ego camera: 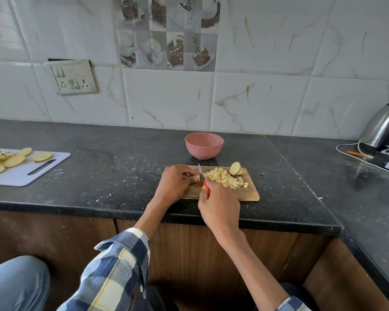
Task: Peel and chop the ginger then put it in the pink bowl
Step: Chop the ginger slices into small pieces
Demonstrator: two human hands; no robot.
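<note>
Left hand [176, 181] is down on the wooden cutting board [252, 194], fingers curled over a small piece of ginger [197, 175] and pinning it near the board's left end. Right hand [219, 209] grips the red-handled knife [202, 177], blade tip pointing away toward the wall, edge sitting right against that held piece. Just to the right of the blade lies a heap of diced ginger [226, 178], spreading toward the board's middle, and beyond it a few uncut slices [236, 169] lean together at the far right corner. The board's front edge sits close to the lip of the black counter [121, 176], little margin there. The pink bowl [204, 145] stands just behind the board, apart from it, a narrow strip of counter between. Wide bare stone opens to the left, up to a white cutting board [32, 173] carrying pale sliced pieces at the far left edge. Off to the right, well apart, a steel kettle [384, 129] with its cord trailing on the side counter.
</note>
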